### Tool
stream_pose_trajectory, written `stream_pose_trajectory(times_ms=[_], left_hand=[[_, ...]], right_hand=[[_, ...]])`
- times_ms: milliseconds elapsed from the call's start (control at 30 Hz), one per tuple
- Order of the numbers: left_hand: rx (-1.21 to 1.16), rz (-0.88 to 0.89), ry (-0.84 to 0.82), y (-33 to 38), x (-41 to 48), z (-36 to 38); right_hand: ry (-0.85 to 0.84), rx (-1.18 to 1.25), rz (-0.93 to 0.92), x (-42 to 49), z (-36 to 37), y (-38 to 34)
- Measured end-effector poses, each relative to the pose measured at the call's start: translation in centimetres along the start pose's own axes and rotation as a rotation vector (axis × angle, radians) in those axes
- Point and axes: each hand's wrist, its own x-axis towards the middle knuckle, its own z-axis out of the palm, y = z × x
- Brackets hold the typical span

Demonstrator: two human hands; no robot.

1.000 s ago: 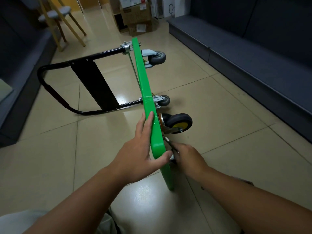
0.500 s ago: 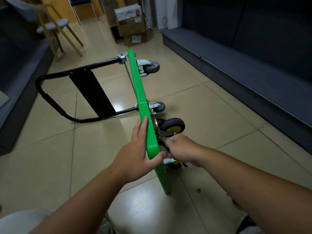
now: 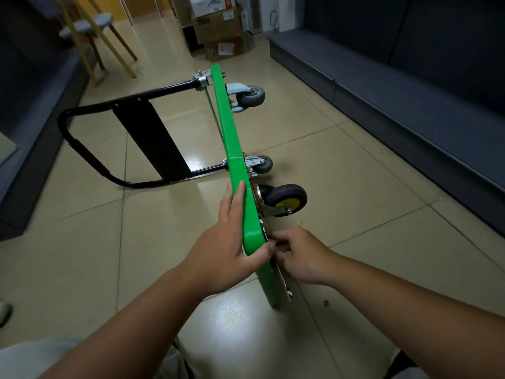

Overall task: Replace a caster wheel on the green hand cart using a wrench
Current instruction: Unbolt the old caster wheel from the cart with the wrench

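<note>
The floor (image 3: pixel 355 149) was glossy beige tile, with a bright glare patch just in front of the person. A long dark bench (image 3: pixel 410 105) ran along the right side of the room, and another dark seat (image 3: pixel 32 127) edged the left. A wooden chair (image 3: pixel 90 26) stood at the far left, and cardboard boxes (image 3: pixel 218 26) were stacked against the back wall. The cart (image 3: pixel 232 143) stood on one long edge in the middle of the floor, its green deck upright and running away from the person. Its black handle (image 3: pixel 82 157) lay folded out flat on the tiles to the left. On the deck's right face, the underside, sat a grey far caster (image 3: pixel 252 95) and a smaller grey one (image 3: pixel 263 164) midway. Nearer was a black wheel (image 3: pixel 287 198) with a yellow hub. The left hand (image 3: pixel 224 250) held the deck's upper edge at the near corner, fingers laid straight along the left face and the thumb (image 3: pixel 262 253) hooked over the edge. The right hand (image 3: pixel 302 253) was just beside it on the underside, below the black wheel, its fingers curled in tight against the deck. Whether they pinched a tool or a fastener could not be told. A metal plate (image 3: pixel 284 285) showed on the underside just under that hand. A small round bit (image 3: pixel 325 302) lay on the tiles near the cart's lower corner.
</note>
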Motion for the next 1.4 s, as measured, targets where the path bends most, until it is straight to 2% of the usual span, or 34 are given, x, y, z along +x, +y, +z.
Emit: stream_pose_trajectory(times_ms=[200, 433, 533, 600, 667, 833, 933, 1033, 1267, 1400], left_hand=[[0.002, 0.005, -0.011, -0.2, 0.0, -0.1], [0.01, 0.018, -0.003, -0.2, 0.0, -0.3], [0.007, 0.022, -0.004, -0.1, 0.0, -0.2], [-0.001, 0.012, -0.005, 0.1, 0.0, -0.2], [-0.006, 0.004, -0.007, 0.4, 0.0, -0.3], [-0.016, -0.011, -0.004, 0.7, -0.1, -0.3], [-0.013, -0.004, -0.003, 0.8, -0.1, -0.4], [-0.007, -0.003, -0.001, 0.7, -0.1, -0.2], [-0.022, 0.004, -0.005, 0.6, 0.1, -0.1], [-0.038, -0.01, -0.001, 0.4, -0.1, -0.1]], right_hand=[[0.162, -0.135, 0.039, 2.6, 2.0, 1.6], [0.248, -0.276, 0.037, 1.2, 2.7, 2.6], [0.173, -0.393, 0.259, -0.1, 1.3, 4.0], [0.081, -0.371, 0.421, -0.6, 0.5, 4.3], [0.074, -0.28, 0.461, -0.7, -0.2, 3.4], [0.163, 0.061, 0.311, -0.2, -1.0, -2.4], [0.172, 0.09, 0.256, -0.3, -1.1, -4.8], [0.091, 0.073, 0.227, -0.4, -1.2, -5.3], [-0.012, 0.145, 0.213, -0.3, -1.0, -2.7], [-0.033, 0.219, 0.088, -0.3, -0.3, -1.4]])
